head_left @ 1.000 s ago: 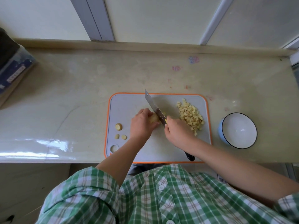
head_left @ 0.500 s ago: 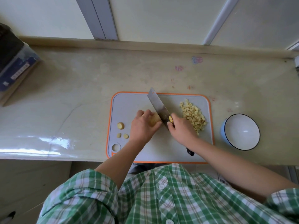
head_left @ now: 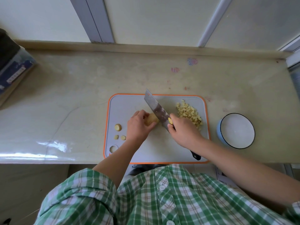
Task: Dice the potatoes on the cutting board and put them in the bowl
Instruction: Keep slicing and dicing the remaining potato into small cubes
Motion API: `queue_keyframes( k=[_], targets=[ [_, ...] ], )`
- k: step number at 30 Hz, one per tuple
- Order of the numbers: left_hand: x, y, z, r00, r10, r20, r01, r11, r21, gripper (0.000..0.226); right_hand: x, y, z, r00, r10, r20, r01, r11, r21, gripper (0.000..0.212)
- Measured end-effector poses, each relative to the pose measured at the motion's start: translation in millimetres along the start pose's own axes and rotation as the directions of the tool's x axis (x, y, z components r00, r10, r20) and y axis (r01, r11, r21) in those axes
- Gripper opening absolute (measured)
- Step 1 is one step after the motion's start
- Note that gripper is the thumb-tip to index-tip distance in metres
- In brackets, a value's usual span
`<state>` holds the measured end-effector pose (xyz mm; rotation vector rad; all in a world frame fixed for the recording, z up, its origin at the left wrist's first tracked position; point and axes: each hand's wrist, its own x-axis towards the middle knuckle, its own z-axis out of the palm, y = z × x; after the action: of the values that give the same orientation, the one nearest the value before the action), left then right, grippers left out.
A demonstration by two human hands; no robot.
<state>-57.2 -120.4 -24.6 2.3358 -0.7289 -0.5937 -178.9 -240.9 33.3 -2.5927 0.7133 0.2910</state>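
A grey cutting board (head_left: 129,104) with an orange rim lies at the counter's front edge. My left hand (head_left: 138,125) grips a potato piece (head_left: 151,120) in the middle of the board. My right hand (head_left: 183,130) grips the handle of a cleaver (head_left: 155,109), whose blade stands just right of the potato and slants toward the board's back edge. A pile of diced potato (head_left: 189,112) lies on the board's right part. Three small potato offcuts (head_left: 118,127) lie at its left. A white bowl (head_left: 236,130) with a blue outside stands to the right of the board, with nothing in it.
A dark and blue box (head_left: 11,69) sits at the counter's far left. A low ledge and window frame run along the back. The counter's front edge passes just under the board's near edge.
The cleaver's blade has tilted and lifted, showing more of its flat side, and sits beside the potato. My left hand keeps its hold on the potato piece.
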Motion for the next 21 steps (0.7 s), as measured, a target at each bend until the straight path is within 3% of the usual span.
queue_keyframes(
  k=[12,21],
  targets=[
    [-0.3,4.4,0.6,1.0,0.005,0.006,-0.005,1.0,0.014,0.033,-8.9,-1.6,-5.1,0.995,-0.004,0.097,0.011,0.997,-0.07,0.018],
    [0.0,9.5,-0.6,1.0,0.001,0.017,-0.002,0.999,0.034,0.031,2.6,-7.3,14.9,0.998,0.025,0.064,-0.023,0.999,-0.028,0.015]
  ],
)
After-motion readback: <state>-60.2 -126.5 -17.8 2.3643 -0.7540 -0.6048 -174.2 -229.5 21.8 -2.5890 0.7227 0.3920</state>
